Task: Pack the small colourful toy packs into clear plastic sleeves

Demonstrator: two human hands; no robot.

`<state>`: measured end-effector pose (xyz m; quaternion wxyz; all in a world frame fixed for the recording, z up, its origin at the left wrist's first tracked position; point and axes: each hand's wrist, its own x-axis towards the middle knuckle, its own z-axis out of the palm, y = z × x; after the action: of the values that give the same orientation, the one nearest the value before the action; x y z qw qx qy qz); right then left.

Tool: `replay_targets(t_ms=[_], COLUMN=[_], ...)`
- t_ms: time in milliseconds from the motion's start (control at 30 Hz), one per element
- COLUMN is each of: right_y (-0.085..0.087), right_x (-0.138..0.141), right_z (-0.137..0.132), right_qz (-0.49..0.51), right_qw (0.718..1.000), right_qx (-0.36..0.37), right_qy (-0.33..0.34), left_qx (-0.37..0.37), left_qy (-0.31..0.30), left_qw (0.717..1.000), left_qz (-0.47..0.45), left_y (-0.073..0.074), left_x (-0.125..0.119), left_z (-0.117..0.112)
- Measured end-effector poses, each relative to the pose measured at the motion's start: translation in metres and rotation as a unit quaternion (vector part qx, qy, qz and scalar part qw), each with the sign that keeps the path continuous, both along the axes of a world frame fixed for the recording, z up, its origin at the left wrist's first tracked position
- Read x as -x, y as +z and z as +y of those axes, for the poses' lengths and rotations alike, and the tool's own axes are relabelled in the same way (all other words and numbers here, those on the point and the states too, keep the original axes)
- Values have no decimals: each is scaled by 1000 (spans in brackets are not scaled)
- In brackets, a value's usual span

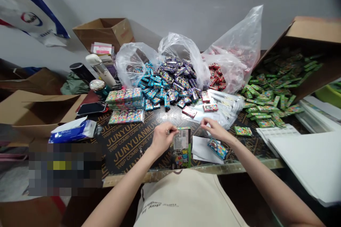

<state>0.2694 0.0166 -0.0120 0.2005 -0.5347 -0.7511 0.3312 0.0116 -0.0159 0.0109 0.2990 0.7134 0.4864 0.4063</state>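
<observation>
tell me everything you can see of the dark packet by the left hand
The dark packet is a flat, upright-looking rectangle as seen here, seemingly thin film or card. It has a pale printed panel with a barcode farther from the person, bright lettering and a round colourful picture nearer, and green along its right side. It lies near the table's front edge, just left of some white paper. The left hand has its fingertips at the far left corner; their exact grip is unclear.

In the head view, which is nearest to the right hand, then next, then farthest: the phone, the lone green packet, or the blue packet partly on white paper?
1. Blue packet: just below the right hand.
2. Green packet: to its right.
3. Phone: far over on the left.
</observation>
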Motion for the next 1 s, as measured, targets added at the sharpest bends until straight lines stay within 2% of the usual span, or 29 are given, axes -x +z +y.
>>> replay_targets(t_ms=[33, 100, 167, 233, 300, 433, 567, 667, 733, 800, 867, 933, 1000], right_y=[14, 41, 61, 71, 72, 63, 50, 34, 21, 5, -11, -28, -40], right_x=[9, 32, 54, 71, 81, 86, 89, 89, 84, 75, 67, 65, 69], right_z=[4, 11, 16, 20, 25, 34, 35, 33, 29, 22, 8, -10, -29], right_qz=[73, 181, 207, 196, 181, 165, 175, 212, 254, 283, 295, 311, 350], right_qw=[997, 981, 966, 955, 947, 939, 944, 954, 955, 951, 945, 936, 912], right_qx=[3, 27, 74, 125, 170, 217, 211, 178, 150, 117, 99, 125, 182], right_qy=[6, 61, 137, 186, 205, 208, 181, 118, 38, -46, -100, -110, -113], left_qx=[0, -5, -8, -9, -14, -35, -39, -45, -42, 3, 115, 244, 291], left_qy=[2, -6, -15, -18, -20, 6, 26, -8, -12, 13, 26, 27, 84], left_qw=[1000, 1000, 999, 999, 999, 999, 996, 993, 991, 993, 991, 969, 944], left_qz=[-8, 3, 28, 43, 45, 37, 72, 109, 125, 117, 68, -21, -131], left_y=[0, 3, 6, 9, 10, 4, -1, 0, 2, 1, -3, -9, -14], left_x=[0, 0, 1, 2, 2, -1, -9, -10, -1, 20, 49, 80, 101], left_z=[0, -2, -3, -4, -4, -3, -3, -2, 2, 10, 18, 24, 24])
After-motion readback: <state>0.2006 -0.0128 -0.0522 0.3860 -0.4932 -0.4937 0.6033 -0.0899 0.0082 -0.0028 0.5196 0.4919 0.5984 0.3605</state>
